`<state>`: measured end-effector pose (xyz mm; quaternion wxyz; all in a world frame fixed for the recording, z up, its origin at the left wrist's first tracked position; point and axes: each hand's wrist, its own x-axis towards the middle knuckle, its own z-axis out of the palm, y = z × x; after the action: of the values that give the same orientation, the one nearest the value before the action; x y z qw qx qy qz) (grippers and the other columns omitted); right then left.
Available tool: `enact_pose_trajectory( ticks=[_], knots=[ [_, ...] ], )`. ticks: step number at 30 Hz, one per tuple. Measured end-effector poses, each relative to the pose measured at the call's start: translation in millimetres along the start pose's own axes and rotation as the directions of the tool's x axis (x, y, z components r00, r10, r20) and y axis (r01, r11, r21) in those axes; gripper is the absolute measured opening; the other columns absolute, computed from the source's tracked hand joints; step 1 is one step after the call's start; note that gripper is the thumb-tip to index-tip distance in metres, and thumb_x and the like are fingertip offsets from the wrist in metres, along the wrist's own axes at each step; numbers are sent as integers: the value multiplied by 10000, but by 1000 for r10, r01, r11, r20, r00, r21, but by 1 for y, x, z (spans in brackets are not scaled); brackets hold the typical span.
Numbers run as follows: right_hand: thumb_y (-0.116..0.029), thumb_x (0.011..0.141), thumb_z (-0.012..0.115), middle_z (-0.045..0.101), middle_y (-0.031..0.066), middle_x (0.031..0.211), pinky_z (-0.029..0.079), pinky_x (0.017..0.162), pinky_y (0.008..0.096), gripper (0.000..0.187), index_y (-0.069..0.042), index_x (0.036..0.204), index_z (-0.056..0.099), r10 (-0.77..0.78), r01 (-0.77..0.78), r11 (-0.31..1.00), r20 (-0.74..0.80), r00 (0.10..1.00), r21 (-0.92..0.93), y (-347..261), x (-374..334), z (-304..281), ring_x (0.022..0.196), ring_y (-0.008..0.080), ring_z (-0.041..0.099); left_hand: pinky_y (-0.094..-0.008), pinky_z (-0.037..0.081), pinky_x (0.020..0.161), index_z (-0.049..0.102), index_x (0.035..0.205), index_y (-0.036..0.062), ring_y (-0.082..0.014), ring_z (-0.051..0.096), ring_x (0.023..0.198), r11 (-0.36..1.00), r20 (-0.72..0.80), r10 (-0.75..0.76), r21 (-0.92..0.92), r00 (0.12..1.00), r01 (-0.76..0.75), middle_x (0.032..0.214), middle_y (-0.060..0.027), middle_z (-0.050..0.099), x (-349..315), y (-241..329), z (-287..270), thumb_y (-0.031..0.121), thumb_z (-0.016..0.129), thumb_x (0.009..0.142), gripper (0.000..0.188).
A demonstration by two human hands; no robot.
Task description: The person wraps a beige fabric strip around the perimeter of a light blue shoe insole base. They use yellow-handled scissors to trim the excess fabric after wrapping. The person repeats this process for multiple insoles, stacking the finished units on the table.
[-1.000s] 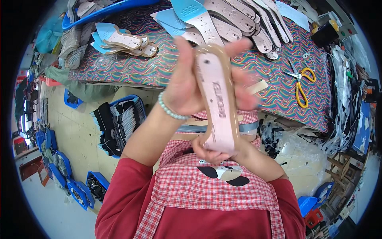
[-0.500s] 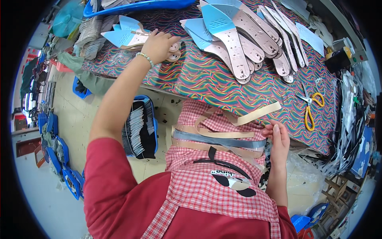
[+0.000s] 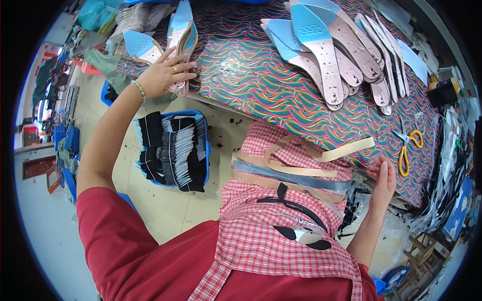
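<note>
L hand is at the small insole stack, well left of the big insole pile, both on the wavy-patterned bench. L grip: fingers splayed over the stack's pale near ends, prob touching; pinched or just resting, can't tell, palm side hidden. Stack's blue ends point away from the person. One insole is fanned off at an angle on the stack's far side from the big pile.

R hand: loosely curled, nothing seen in it. It's right of the big pile, on the person's side, just beside the free end of a beige strap. Scissors w/ yellow handles lie right of the big pile too, near R hand.

Handling notes, imo: get thumb under one insole only, verify it's a single pc b4 lifting. The stacked ones overlap, so a neighbour could drag along. Pin the rest w/ spare fingers. Take it by its edges, full-length support if poss, as the body looks thin and prob flexes. Near ends sit close to the bench edge, so no pulling toward the person; lift up instead. R hand should stay clear of the scissors and strap end, snag risk.
</note>
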<state>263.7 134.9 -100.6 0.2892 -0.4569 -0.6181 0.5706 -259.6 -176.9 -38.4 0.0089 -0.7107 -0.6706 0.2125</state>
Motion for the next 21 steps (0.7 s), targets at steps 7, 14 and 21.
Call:
enact_pose_trajectory(
  ticks=[7, 14, 21],
  knots=[
    [-211, 1000, 471, 616, 66, 1030, 493, 737, 239, 300, -2, 1193, 565, -38, 39, 999, 43, 998, -11, 10, 1, -6, 826, 97, 594, -479, 142, 1168, 506, 1314, 347, -208, 392, 1320, 967, -240, -110, 197, 965, 159, 1427, -6, 434, -23, -13, -36, 178, 657, 747, 610],
    [-190, 987, 499, 631, 60, 1001, 492, 724, 228, 270, -6, 1162, 590, -75, 77, 996, 48, 996, -49, 3, -1, 5, 826, 96, 598, -552, 114, 1152, 421, 1399, 294, -306, 210, 1423, 989, -228, 71, -107, 971, -98, 1545, -37, 247, 71, 73, -44, 366, 767, 595, 878],
    [-272, 922, 610, 661, 43, 858, 466, 615, 241, 287, -35, 1080, 643, -37, 5, 958, -107, 994, -287, 0, 26, -8, 697, 100, 599, -510, 156, 1140, 673, 1149, 107, -354, 295, 1378, 896, -96, -214, -416, 972, 156, 1397, -159, 468, 77, 82, -29, 265, 627, 860, 332]
  ],
)
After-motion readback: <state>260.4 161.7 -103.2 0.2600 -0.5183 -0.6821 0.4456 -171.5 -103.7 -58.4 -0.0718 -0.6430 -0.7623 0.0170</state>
